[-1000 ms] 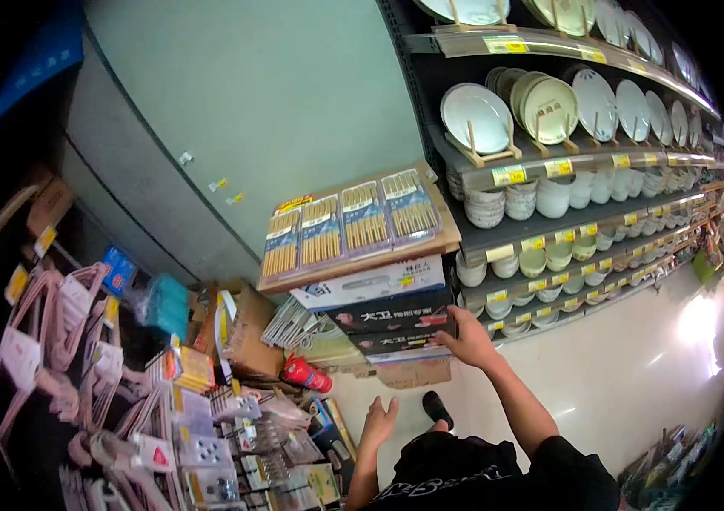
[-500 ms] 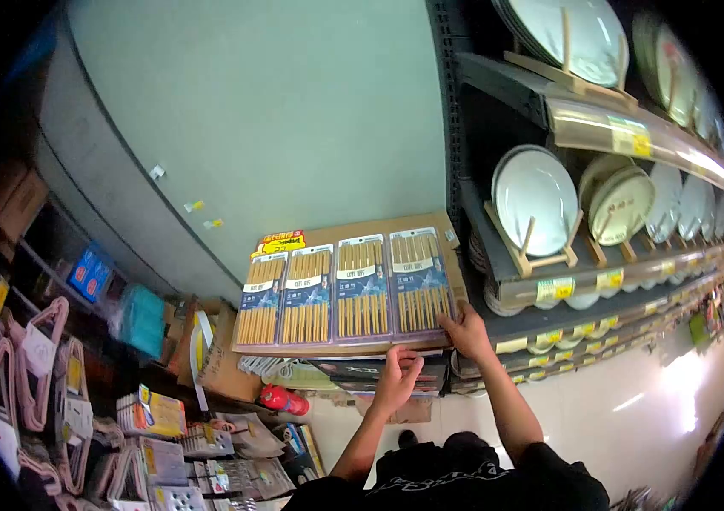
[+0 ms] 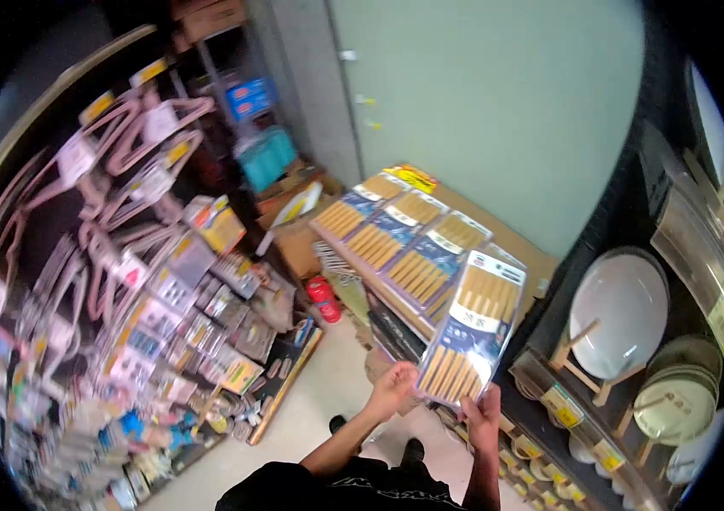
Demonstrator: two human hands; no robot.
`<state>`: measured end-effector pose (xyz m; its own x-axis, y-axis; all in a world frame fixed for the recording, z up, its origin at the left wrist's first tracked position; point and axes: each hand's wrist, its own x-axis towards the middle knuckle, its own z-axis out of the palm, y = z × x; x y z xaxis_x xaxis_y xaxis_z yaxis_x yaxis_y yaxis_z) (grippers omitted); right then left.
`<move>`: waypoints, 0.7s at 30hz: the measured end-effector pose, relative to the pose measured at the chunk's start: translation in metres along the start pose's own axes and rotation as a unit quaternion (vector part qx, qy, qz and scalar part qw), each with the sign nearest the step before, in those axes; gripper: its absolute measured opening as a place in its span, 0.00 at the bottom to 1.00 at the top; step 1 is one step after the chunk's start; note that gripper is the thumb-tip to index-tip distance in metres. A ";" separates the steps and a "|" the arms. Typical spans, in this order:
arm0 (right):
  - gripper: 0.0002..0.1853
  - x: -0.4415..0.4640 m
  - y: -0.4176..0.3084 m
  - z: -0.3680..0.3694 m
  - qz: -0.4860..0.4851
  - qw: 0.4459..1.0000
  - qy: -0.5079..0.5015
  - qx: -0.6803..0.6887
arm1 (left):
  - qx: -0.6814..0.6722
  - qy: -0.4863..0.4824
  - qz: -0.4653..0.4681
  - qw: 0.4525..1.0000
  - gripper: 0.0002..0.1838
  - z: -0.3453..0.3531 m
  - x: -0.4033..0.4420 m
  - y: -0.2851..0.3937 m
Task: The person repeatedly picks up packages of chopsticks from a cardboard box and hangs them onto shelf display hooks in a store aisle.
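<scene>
A clear-fronted pack of chopsticks (image 3: pixel 479 319) with a blue and white label is tilted up in front of me, raised over the carton's front right. My right hand (image 3: pixel 483 416) grips its bottom edge, thumb on the front. At the lower left edge of the pack is my left hand (image 3: pixel 393 389), its fingers curled in and closed against that edge; the fingertips are partly hidden. Behind, more chopstick packs (image 3: pixel 417 260) lie side by side on a cardboard carton (image 3: pixel 528 243). The held pack covers part of the rightmost one.
A yellow price sign (image 3: pixel 413 177) stands at the carton's back edge. Plates on wooden stands, such as a white plate (image 3: pixel 620 313), fill the right shelf. Pink hangers (image 3: pixel 157 128) and small packaged goods crowd the left. A red fire extinguisher (image 3: pixel 323 298) sits by the carton.
My right hand has lifted a chopstick pack from the right side of the carton toward me. My left hand has come to its edge. The view has swung left.
</scene>
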<state>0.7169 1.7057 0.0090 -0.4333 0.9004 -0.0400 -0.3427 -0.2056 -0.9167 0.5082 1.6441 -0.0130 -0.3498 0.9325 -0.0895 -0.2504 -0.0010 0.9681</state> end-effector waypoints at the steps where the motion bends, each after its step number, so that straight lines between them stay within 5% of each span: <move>1: 0.21 -0.008 0.001 -0.009 0.023 0.999 -0.030 -0.025 | -0.027 -0.012 0.038 0.999 0.10 0.009 -0.022 0.024; 5: 0.19 -0.027 -0.015 0.001 0.112 0.973 -0.200 -0.033 | 0.129 -0.011 0.030 0.991 0.13 -0.008 -0.105 0.034; 10: 0.21 -0.061 0.021 0.055 0.163 0.918 -0.360 -0.047 | 0.059 0.082 0.075 0.992 0.13 -0.052 -0.230 0.018; 14: 0.23 -0.097 0.070 0.140 0.142 0.796 -0.530 -0.256 | 0.045 0.238 0.082 0.967 0.15 -0.081 -0.363 0.032; 17: 0.20 -0.171 0.095 0.242 0.063 0.650 -0.650 -0.390 | 0.186 0.440 0.025 0.878 0.20 -0.098 -0.458 0.029; 21: 0.20 -0.298 0.138 0.335 0.213 0.573 -0.740 -0.281 | 0.151 0.583 0.032 0.798 0.24 -0.126 -0.600 0.015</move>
<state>0.5199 1.2805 0.0280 -0.7527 -0.5815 -0.3088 0.1997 0.2453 -0.9487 0.6006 1.0393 0.0253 -0.9991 -0.0346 -0.0237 -0.0307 0.2169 0.9757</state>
